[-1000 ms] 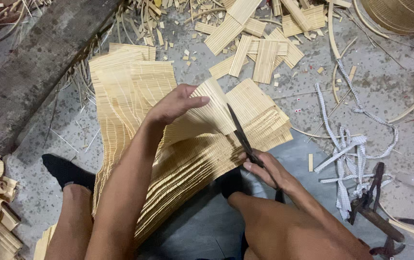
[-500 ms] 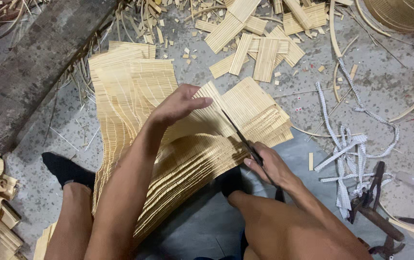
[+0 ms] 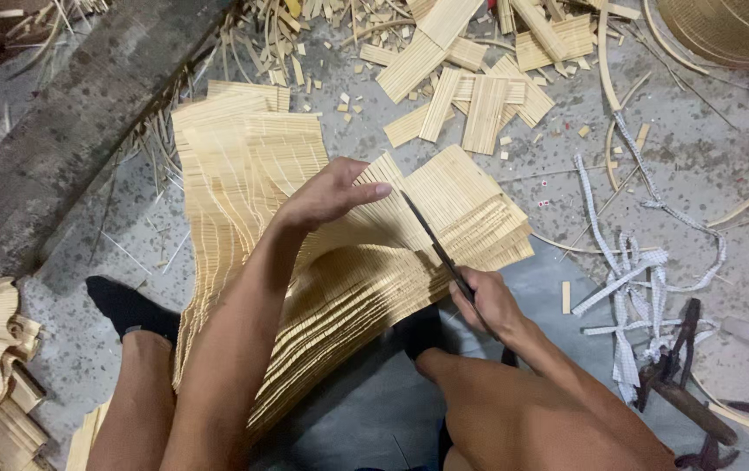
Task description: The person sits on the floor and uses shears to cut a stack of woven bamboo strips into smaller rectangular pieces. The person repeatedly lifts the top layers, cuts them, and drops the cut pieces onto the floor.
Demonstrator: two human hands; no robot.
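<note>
We sat on the concrete floor (image 3: pixel 706 166) with a long mat of thin bamboo slats (image 3: pixel 244 174) spread between our legs. Our left hand (image 3: pixel 326 194) lay flat and open on the mat, fingers stretched toward the right, pressing the slats down near the cut. Our right hand (image 3: pixel 490 301) was closed around the handles of dark scissors (image 3: pixel 434 244), whose blades pointed up and away across the mat's right-hand part. The mat bowed upward under our left forearm and ran from near our knees to the far scraps. Cut-off slat pieces (image 3: pixel 479 96) lay scattered beyond the mat. White checked strips (image 3: pixel 632 266) lay tangled to the right, well apart from the mat, with a dark tool (image 3: pixel 684 397) just beside them. A grey plank (image 3: pixel 78 122) lay slantwise at upper left
</note>
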